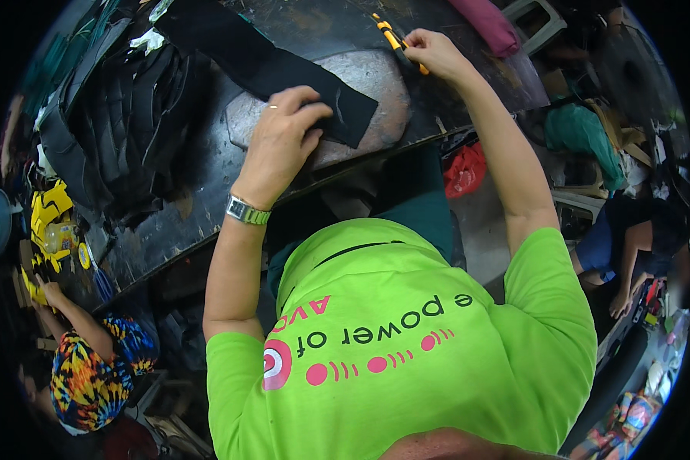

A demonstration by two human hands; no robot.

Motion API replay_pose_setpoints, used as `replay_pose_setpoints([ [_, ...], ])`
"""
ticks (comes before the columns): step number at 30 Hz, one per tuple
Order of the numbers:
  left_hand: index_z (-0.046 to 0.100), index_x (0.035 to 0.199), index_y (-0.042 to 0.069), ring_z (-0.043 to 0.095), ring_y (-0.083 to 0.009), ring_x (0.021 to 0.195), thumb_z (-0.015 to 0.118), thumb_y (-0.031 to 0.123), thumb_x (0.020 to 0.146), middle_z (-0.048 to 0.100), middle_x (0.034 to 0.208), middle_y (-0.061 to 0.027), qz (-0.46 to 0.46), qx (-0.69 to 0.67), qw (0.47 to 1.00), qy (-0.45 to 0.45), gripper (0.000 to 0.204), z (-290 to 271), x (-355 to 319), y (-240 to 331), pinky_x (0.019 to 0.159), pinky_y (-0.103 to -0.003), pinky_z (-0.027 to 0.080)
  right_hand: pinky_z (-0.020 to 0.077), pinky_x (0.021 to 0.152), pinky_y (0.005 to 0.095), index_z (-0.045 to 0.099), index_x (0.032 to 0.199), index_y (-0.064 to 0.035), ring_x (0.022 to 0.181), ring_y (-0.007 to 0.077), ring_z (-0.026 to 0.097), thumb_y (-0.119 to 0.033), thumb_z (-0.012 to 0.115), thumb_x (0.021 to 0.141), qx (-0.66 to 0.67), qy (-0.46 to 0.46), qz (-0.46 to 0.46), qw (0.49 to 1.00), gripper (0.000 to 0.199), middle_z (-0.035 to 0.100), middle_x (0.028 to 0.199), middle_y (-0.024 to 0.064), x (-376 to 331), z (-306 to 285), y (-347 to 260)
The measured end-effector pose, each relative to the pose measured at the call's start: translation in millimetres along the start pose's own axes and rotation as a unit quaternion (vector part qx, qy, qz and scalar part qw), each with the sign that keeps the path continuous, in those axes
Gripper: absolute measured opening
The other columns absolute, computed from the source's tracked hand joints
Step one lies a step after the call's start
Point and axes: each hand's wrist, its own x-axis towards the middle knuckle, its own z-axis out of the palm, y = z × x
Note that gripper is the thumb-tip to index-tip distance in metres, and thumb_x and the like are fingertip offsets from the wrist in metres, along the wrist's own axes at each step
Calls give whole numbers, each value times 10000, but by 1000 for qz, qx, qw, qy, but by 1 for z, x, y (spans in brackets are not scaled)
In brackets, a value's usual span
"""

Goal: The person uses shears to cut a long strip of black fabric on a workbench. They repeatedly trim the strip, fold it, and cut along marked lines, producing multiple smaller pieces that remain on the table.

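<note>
Dark worktable [147,247]: left grip [277,146] loosely spread, touching black strip [272,65]; right grip [437,55] wrapped round orange tool [389,33].

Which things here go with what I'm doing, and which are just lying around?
Probably part of it:
black strip beneath left hand
slab under it
yellow-and-black tool in right hand
black pile

Apparently lying about:
red bag
green bag

The black rectangular fabric strip [280,73] lies across the grey rounded flat slab [391,107] on the dark worn tabletop [322,27]. Left of slab: heaped black fabric pieces [123,126]. Right of strip: slender yellow-and-black tool [392,34], in right hand [437,55].
</note>
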Motion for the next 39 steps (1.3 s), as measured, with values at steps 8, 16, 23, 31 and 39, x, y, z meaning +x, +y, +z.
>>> replay_pose_setpoints([
  [8,755,920,88,665,-231,973,774,106,801,706,1019,-36,-5,-45,999,-7,122,18,-9,-18,837,-346,541,502,598,254,627,1009,-42,648,133,645,-201,795,775,397,-222,49,889,329,644,826,43,-129,-4,-16],
  [16,728,901,111,642,-224,953,758,136,812,688,966,-13,-7,-41,999,21,97,25,-11,-17,823,-345,529,526,586,264,537,1216,28,665,174,649,-516,892,665,545,-442,191,686,852,657,846,131,-206,48,24],
  [23,722,903,99,643,-234,953,751,118,814,689,965,-24,-34,-78,996,17,96,26,-11,-16,835,-357,525,522,583,284,515,1357,-38,708,197,647,-538,757,836,637,-508,145,561,761,644,858,159,-209,86,56],
  [31,723,897,93,653,-234,956,754,106,809,690,960,-25,-30,-80,996,33,94,27,-12,-19,838,-349,530,489,545,284,501,1405,-70,641,215,632,-558,736,850,684,-485,163,519,775,645,854,167,-216,92,66],
  [39,731,894,97,660,-235,985,760,102,798,695,976,-23,-18,-63,997,29,101,27,-13,-19,845,-353,536,478,518,272,567,1221,-15,576,207,629,-621,712,837,695,-504,158,488,732,645,789,179,-211,101,77],
])
